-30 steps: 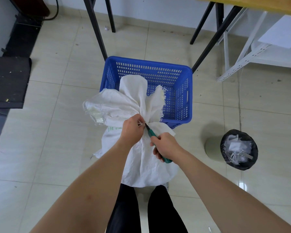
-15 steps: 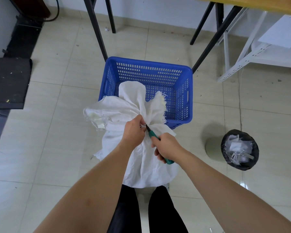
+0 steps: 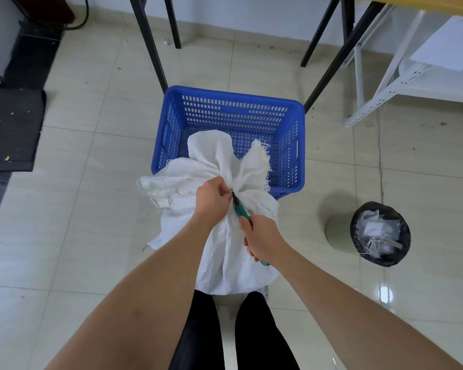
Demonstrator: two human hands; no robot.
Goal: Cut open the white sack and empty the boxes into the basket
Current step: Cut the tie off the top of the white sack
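Note:
A white woven sack (image 3: 233,257) stands on the floor in front of my legs, its tied neck bunched and its frayed top flaps leaning over the near rim of the blue slotted basket (image 3: 241,113). My left hand (image 3: 211,198) pinches the tie at the sack's neck. My right hand (image 3: 262,239) grips a green-handled cutter (image 3: 241,211), whose dark tip touches the tie right beside my left fingers. The boxes are hidden inside the sack. The part of the basket that shows holds nothing.
A black-lined waste bin (image 3: 380,233) with white scraps stands on the floor to the right. Black table legs (image 3: 151,46) rise behind the basket, a white metal frame (image 3: 385,89) at the far right, a black mat (image 3: 10,129) at the left.
The sack's top flaps have shifted slightly over the basket rim, and the cutter tip stays at the tie by my left fingers. Both hands hold nearly the same places.

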